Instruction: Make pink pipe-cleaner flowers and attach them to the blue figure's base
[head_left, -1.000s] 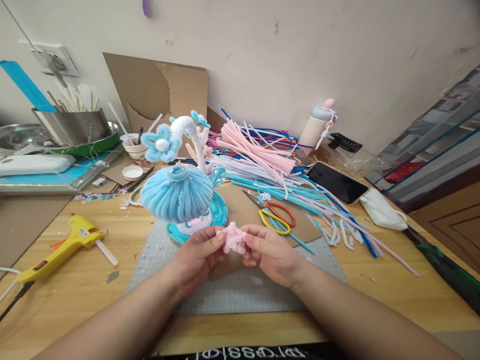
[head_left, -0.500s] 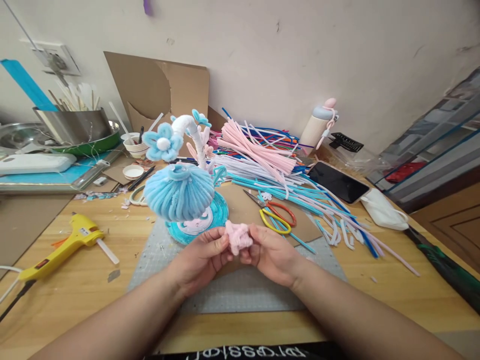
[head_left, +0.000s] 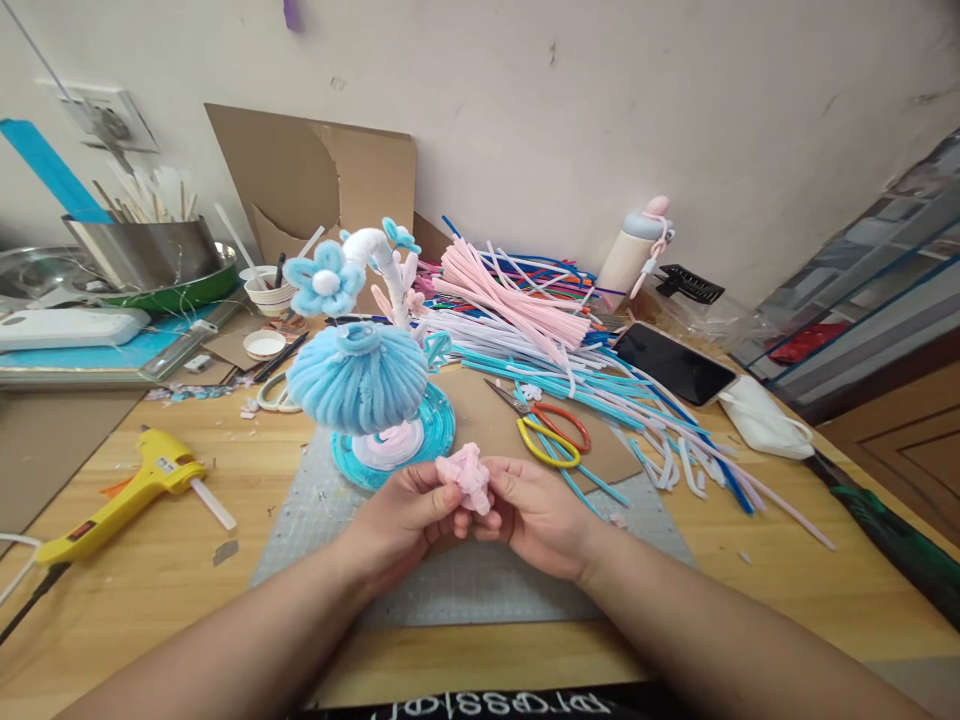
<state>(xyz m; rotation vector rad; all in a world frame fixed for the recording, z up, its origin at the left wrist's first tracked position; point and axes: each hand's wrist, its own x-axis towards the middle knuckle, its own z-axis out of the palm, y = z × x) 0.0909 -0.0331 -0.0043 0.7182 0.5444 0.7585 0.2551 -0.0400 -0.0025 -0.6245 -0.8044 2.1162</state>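
Leftmost, a yellow glue gun (head_left: 120,495) was laid on the bench (head_left: 187,585), with a blue pipe-cleaner ornament (head_left: 360,380) stood just behind the hands. A pink pipe-cleaner piece (head_left: 466,478) was pinched above a grey mat (head_left: 480,590) by the fingers of the left hand (head_left: 401,520) and the right hand (head_left: 538,515). Scissors (head_left: 551,437) were laid further right.

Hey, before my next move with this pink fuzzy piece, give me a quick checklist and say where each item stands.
1. Grip: left hand and right hand both pinch the pink fuzzy piece: ok.
2. Blue ornament stands upright on the grey mat: ok.
3. Scissors lie right of the hands, blades pointing away: ok.
4. Glue gun lies apart on the table, left: ok.
5. Glue gun hot or cold: cannot tell.
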